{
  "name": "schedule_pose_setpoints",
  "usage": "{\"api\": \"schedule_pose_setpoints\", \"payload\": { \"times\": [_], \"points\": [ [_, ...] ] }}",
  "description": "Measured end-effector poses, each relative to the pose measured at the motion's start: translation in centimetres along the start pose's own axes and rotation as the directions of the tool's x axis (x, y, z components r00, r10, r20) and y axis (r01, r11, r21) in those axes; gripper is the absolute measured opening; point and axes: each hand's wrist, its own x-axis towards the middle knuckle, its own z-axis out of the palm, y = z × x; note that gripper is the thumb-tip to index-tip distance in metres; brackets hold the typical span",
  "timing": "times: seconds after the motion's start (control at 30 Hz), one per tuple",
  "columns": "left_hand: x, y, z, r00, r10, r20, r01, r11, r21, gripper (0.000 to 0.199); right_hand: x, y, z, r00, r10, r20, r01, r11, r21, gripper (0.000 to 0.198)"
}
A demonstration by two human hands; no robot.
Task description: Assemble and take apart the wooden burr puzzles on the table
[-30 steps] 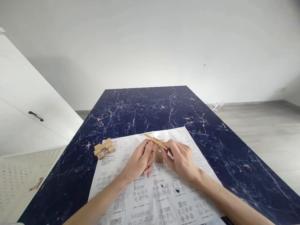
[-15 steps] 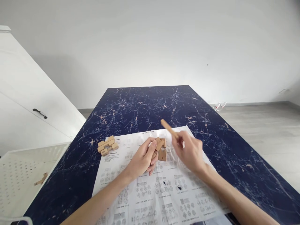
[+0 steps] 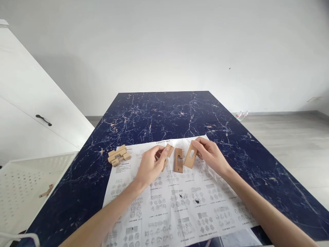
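Note:
My left hand pinches a small notched wooden puzzle piece with a mark on its end; part of it is hidden by the fingers. In my right hand is a flat wooden puzzle piece with a rectangular slot, held by its upper end and tilted. Between the hands, a notched wooden piece marked 1 lies on the printed instruction sheet. A cluster of interlocked wooden pieces rests at the sheet's upper left edge.
The sheet lies on a dark blue marbled table. At the left stand a white cabinet with a black handle and a white perforated basket with a wooden piece in it. A clear plastic item lies at the lower right of the sheet.
My right hand has lowered its slotted piece and turned its flat face toward me. My left hand has shifted slightly left, and the piece marked 1 now lies apart from it.

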Motion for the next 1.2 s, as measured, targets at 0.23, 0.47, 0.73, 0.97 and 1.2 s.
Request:
{"api": "schedule_pose_setpoints", "payload": {
  "times": [0.23, 0.47, 0.73, 0.97, 1.2],
  "points": [
    [0.2, -1.4, 0.2, 0.996, 0.075, -0.039, -0.064, 0.969, 0.237, 0.045, -0.2, 0.9, 0.1, 0.996, -0.055, 0.071, 0.082, 0.883, -0.463, 0.039],
    [0.0, -2.0, 0.8, 0.991, 0.132, 0.019, -0.121, 0.827, 0.549, 0.034, -0.4, 0.9, 1.1, 0.997, -0.064, 0.042, 0.073, 0.661, -0.747, 0.042],
    [-0.1, -1.6, 0.4, 0.913, 0.355, 0.201, -0.407, 0.836, 0.369, 0.053, -0.5, 0.9, 1.5, 0.997, -0.079, 0.026, 0.069, 0.61, -0.789, 0.042],
    [0.3, -1.7, 1.5, 0.864, 0.314, 0.393, -0.459, 0.813, 0.359, 0.113, -0.3, 1.3, 1.7, 0.99, -0.138, 0.03, 0.124, 0.746, -0.655, 0.045],
    [1.2, -1.3, 3.7, 0.877, 0.365, 0.311, -0.467, 0.798, 0.38, 0.088, -0.1, 1.3, 1.7, 0.994, -0.109, 0.008, 0.092, 0.792, -0.604, 0.035]
  ]
}}
